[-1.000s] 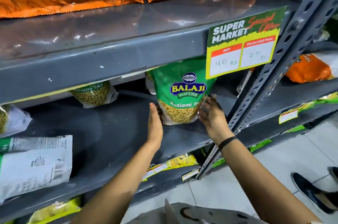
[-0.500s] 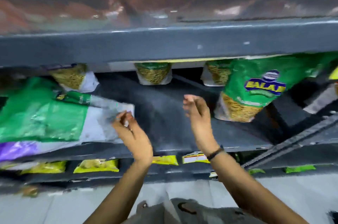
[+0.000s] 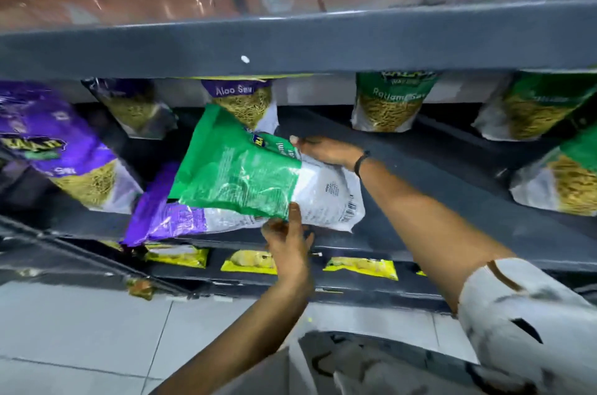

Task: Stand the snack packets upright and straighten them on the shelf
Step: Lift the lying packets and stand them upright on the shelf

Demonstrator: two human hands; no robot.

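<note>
Both hands hold the green Ratlami Sev packet [image 3: 239, 168], tilted above the purple packet [image 3: 168, 217] lying flat on the shelf [image 3: 436, 201]. The left hand [image 3: 287, 243] pinches its bottom edge. The right hand [image 3: 326, 152], arm stretched out, grips its top edge.

"Aloo Sev" on an upright purple packet [image 3: 240, 102], "Ratlami Sev", slightly blurred, on a green packet [image 3: 389, 100]

Bare forearms; a black band [image 3: 361, 162] on the right wrist (thin), white patterned short sleeve [image 3: 517, 307] above
</note>
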